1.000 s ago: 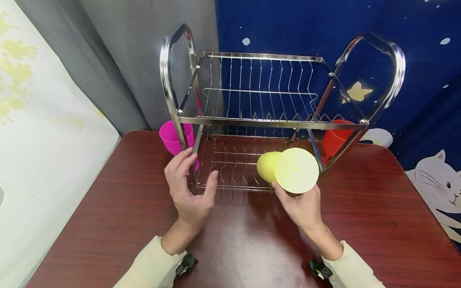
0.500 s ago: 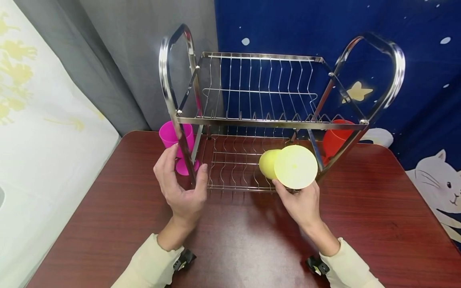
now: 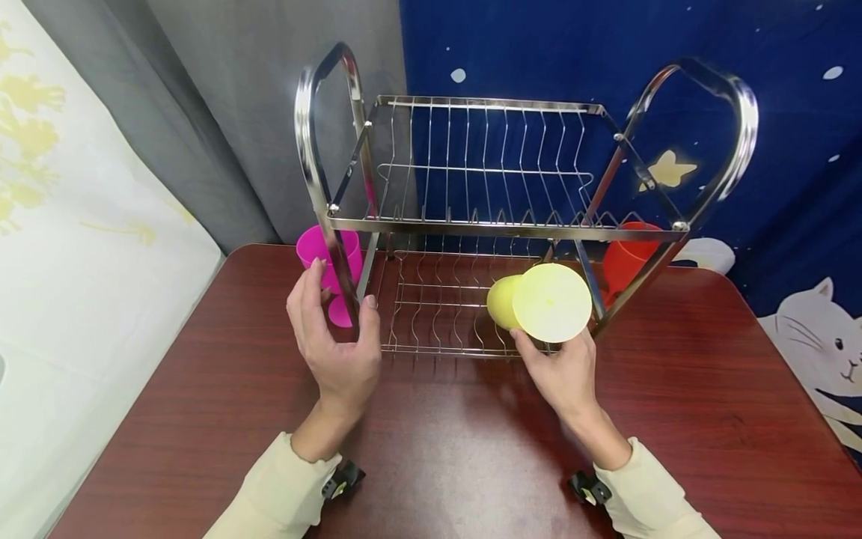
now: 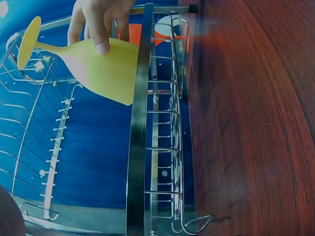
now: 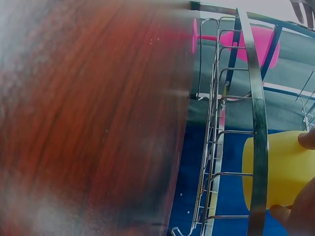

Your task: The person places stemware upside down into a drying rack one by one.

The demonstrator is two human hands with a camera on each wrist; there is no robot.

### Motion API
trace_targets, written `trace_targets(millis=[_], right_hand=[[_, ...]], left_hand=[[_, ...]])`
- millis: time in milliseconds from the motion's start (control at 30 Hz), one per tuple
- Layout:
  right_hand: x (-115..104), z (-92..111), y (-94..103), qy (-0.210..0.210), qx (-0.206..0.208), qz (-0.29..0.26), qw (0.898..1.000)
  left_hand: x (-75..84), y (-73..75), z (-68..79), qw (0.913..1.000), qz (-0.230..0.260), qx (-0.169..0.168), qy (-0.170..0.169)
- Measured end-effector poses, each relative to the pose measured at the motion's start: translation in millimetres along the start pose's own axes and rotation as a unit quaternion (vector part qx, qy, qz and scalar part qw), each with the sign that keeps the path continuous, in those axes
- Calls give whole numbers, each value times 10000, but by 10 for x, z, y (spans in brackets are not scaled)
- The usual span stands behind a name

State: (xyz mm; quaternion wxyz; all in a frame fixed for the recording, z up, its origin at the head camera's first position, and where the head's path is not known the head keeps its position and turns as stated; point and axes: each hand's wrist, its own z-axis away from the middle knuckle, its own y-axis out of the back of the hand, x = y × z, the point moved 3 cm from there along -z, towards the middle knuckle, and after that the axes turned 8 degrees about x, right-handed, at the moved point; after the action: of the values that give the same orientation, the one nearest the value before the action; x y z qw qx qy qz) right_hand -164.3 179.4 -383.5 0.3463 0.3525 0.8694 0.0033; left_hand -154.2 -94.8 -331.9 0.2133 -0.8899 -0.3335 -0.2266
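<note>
My right hand grips a yellow plastic goblet, held bowl down with its round foot facing up. In the left wrist view the goblet's bowl is pinched between thumb and fingers, its rim overlapping the rack's front bar. The goblet is at the right end of the lower tier of a two-tier metal dish rack. My left hand is empty, fingers and thumb spread beside the rack's left front post. Close beyond its fingertips a pink goblet stands upright, partly hidden by the post and fingers.
A red goblet stands to the right of the rack, partly behind its post. The rack stands at the back of a reddish-brown wooden table. Grey and blue curtains hang behind, and white cloth lies at the left.
My left hand has shifted left and a little away from me, from the rack's front edge to outside its left post. The right hand and yellow goblet have moved slightly farther away.
</note>
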Motion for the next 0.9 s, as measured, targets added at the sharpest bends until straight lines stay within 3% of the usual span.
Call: trace_targets(millis=[233, 533, 767, 900], right_hand=[[43, -21, -13, -181, 47, 36, 9998], [96, -72, -46, -416, 37, 102, 9991], [149, -103, -38, -554, 144, 62, 9983], [172, -110, -47, -622, 96, 81, 9980]], left_hand=[[-19, -18, -31, 9997, -1, -158, 162], [219, -51, -127, 9991, 75, -287, 293], [-26, -24, -105, 9986, 24, -264, 450], [-79, -3, -112, 9985, -45, -274, 462]])
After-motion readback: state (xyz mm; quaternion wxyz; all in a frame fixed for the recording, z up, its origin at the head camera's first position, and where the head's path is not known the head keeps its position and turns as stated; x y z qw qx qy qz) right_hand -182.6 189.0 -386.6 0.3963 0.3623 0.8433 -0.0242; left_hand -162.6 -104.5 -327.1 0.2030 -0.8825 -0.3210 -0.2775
